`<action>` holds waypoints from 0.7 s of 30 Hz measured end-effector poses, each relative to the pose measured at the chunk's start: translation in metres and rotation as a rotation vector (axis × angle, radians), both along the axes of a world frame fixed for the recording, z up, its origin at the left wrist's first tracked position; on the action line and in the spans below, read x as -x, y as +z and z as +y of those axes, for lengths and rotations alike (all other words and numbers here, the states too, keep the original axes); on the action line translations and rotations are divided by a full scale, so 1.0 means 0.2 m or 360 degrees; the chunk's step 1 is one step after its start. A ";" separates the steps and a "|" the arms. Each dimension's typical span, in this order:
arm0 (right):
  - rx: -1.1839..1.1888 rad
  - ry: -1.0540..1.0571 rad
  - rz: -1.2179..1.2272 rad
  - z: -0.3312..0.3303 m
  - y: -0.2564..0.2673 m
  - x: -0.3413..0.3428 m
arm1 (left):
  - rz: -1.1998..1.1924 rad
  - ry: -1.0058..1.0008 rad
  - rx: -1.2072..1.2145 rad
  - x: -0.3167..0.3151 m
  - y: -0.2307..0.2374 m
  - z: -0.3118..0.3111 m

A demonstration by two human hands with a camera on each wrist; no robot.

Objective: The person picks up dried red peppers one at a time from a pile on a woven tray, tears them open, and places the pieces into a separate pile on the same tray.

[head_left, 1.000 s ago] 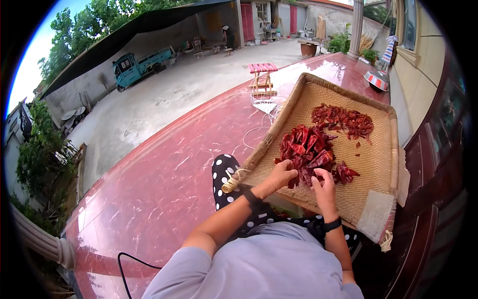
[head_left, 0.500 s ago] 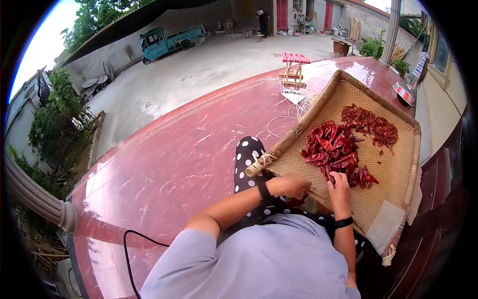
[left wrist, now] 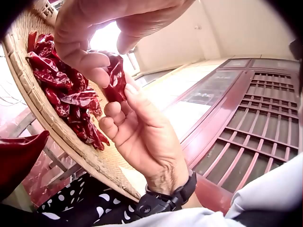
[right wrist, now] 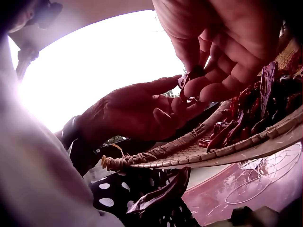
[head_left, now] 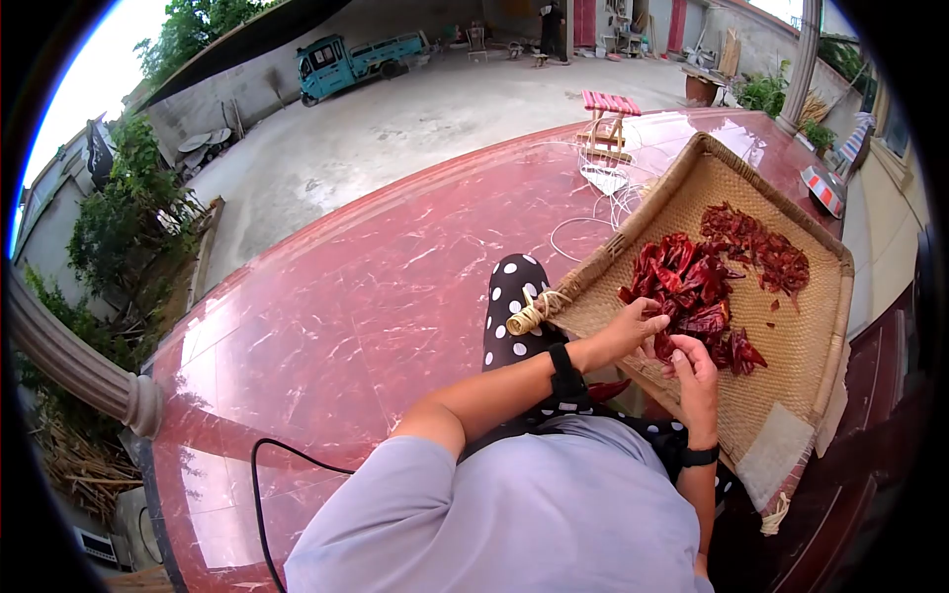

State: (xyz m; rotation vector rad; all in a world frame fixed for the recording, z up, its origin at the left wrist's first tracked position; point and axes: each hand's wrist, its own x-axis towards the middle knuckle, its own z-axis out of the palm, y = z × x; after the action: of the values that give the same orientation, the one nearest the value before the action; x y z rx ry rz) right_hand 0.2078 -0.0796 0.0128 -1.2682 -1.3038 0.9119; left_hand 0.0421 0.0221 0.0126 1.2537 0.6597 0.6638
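Over the near edge of a woven tray (head_left: 796,361), both hands hold one dried red pepper (left wrist: 116,81). The left hand (head_left: 625,334) pinches it from the left, its thumb and fingers curled. From the other side the right hand (head_left: 697,381) grips it between thumb and fingertips, as the left wrist view shows. Beside the hands lies a heap of whole dried red peppers (head_left: 682,277); farther back in the tray are smaller red pieces (head_left: 756,247). Another red pepper (right wrist: 163,193) is seen below the tray's edge, above the dotted trousers.
A cloth patch (head_left: 774,455) covers the tray's near right corner. Beyond the tray stand a small pink-topped stool (head_left: 608,104) and coiled white cord (head_left: 623,193) on the red floor. A teal three-wheeled vehicle (head_left: 341,67) and a person (head_left: 551,30) are farther off in the yard.
The left hand first moved down off the heap to the tray's near edge, then came back up to the right hand. The head view has swung, shifting the tray rightward in frame.
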 end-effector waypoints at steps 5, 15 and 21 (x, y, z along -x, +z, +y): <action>0.0103 0.0142 -0.0001 -0.01 0.02 0.00 | 0.0006 0.0099 0.0095 0.03 0.01 0.01; -0.0055 -0.0839 -0.1542 0.10 -0.18 -0.23 | 0.0714 -0.0220 -0.0895 0.10 -0.12 0.06; 0.0031 -0.0920 -0.1524 0.11 -0.15 -0.18 | 0.0793 -0.0447 -0.1258 0.14 -0.06 -0.03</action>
State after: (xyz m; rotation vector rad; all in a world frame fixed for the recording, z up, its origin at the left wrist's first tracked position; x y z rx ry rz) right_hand 0.2438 -0.0586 -0.0180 -2.0652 -1.4669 -0.1506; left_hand 0.0142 0.0163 0.0007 2.2455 0.6189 0.3727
